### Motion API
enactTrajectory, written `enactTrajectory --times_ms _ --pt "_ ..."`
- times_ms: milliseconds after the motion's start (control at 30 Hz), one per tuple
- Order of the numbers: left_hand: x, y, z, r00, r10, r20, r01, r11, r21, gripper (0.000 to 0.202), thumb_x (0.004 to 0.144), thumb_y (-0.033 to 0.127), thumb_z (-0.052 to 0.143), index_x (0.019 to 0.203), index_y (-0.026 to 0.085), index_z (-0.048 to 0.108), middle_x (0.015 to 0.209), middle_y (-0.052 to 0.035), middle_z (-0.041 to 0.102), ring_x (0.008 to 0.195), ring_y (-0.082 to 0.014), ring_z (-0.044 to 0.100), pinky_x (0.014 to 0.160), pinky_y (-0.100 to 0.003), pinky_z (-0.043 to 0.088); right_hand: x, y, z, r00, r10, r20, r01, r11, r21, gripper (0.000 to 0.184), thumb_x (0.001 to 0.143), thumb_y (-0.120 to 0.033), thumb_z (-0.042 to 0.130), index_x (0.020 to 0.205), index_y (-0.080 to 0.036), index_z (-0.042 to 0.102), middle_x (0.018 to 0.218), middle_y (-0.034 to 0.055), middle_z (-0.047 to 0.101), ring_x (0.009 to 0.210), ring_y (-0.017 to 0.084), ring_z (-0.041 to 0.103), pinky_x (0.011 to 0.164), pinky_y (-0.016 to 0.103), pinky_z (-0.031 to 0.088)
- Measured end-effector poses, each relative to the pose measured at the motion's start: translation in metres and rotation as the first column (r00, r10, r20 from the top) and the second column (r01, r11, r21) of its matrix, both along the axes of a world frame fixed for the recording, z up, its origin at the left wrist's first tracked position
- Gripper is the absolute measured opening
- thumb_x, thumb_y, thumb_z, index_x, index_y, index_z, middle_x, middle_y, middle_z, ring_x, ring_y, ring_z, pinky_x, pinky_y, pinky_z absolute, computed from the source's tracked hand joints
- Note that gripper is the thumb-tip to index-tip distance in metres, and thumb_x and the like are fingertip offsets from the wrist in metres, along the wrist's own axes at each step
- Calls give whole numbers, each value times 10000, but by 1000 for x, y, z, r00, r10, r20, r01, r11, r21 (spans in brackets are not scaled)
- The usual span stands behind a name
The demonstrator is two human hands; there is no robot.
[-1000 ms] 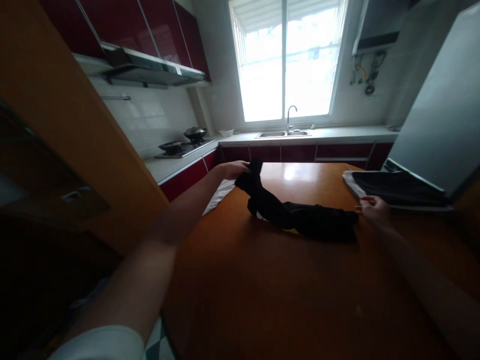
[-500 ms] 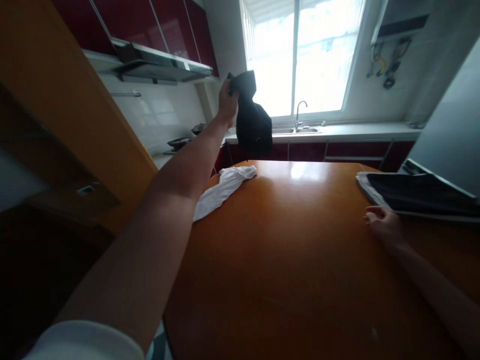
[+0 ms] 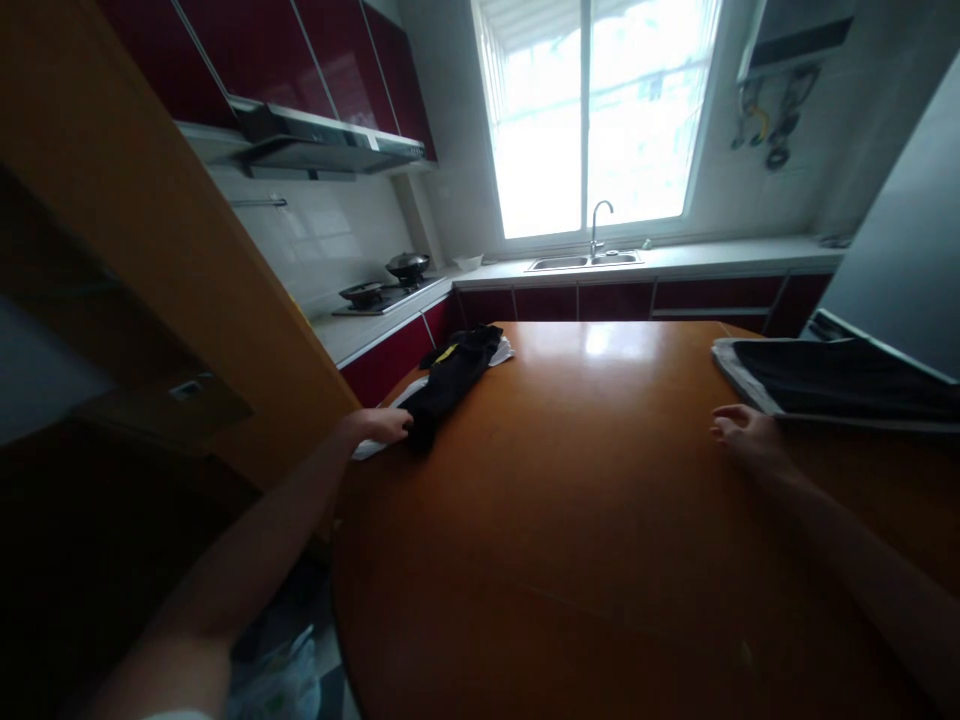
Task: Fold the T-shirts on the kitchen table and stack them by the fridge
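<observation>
A crumpled black garment [image 3: 454, 375] with a small yellow patch lies along the left edge of the wooden table [image 3: 585, 480]. Underneath it is a white cloth [image 3: 501, 350], showing at the far end and near my left wrist. My left hand [image 3: 384, 425] is closed on the near end of the black garment; its fingertips are partly hidden. On the right, my right hand [image 3: 746, 438] rests at the tabletop with fingers loosely bent and apart, holding nothing. Just beyond it is a dark, box-like thing with a pale border [image 3: 750, 385].
Past the table runs a white counter [image 3: 697, 260] with a sink [image 3: 559, 264] and faucet [image 3: 596, 225] under a window. Pans [image 3: 409, 263] stand on the stove at the left. A wooden panel [image 3: 247, 270] rises close on my left. A plastic bag [image 3: 277, 680] lies below.
My left hand has come down and back toward me from a raised reach. The black garment, held up in the air before, now lies over the white cloth. My right hand has barely shifted.
</observation>
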State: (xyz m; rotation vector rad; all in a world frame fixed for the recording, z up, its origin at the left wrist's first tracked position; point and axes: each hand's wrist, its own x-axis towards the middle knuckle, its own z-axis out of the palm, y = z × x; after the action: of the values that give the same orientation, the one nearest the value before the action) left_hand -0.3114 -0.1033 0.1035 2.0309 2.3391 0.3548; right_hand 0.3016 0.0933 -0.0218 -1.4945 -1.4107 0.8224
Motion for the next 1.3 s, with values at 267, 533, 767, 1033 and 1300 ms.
enactTrajectory --times_ms 267,533,767,1033,1300 --pt "23 9 -62 947 319 -29 -316 946 76 588 887 597 526 1382 291 614 1585 -123 394 1450 -484 294 1123 -675 263 6 0 8 910 -96 404 7 976 216 207 854 -198 527 956 -133 695 1007 184 703 926 265 657 840 355 485" --pt "11 51 -90 858 511 59 -509 860 -36 725 862 661 506 1523 370 449 1666 -111 227 1483 -560 92 1095 -771 126 33 18 -9 626 -425 654 221 901 374 469 946 -312 456 1377 -157 559 1452 246 476 1347 365 401 1025 526 317" --pt "39 68 -82 898 438 37 -419 830 369 599 949 543 418 1435 218 548 1572 -181 389 1468 -488 229 1108 -756 134 36 31 4 602 -540 589 346 841 416 444 970 -304 401 1336 -125 578 1331 215 570 1220 351 444 986 532 283" --pt "145 76 -86 987 -158 -11 141 843 520 315 923 348 437 1136 230 637 1311 -89 649 1316 -278 532 1157 -478 323 49 20 31 642 -549 535 312 824 472 272 964 -268 445 1005 -140 682 1070 162 669 1085 322 501 963 476 294" --pt "197 68 -94 916 -380 126 296 855 425 287 915 331 448 1097 236 649 1229 -81 686 1228 -272 603 1111 -416 420 -73 -82 49 769 232 595 -505 792 344 251 1012 -332 509 949 -220 724 983 69 684 966 221 608 873 329 447"
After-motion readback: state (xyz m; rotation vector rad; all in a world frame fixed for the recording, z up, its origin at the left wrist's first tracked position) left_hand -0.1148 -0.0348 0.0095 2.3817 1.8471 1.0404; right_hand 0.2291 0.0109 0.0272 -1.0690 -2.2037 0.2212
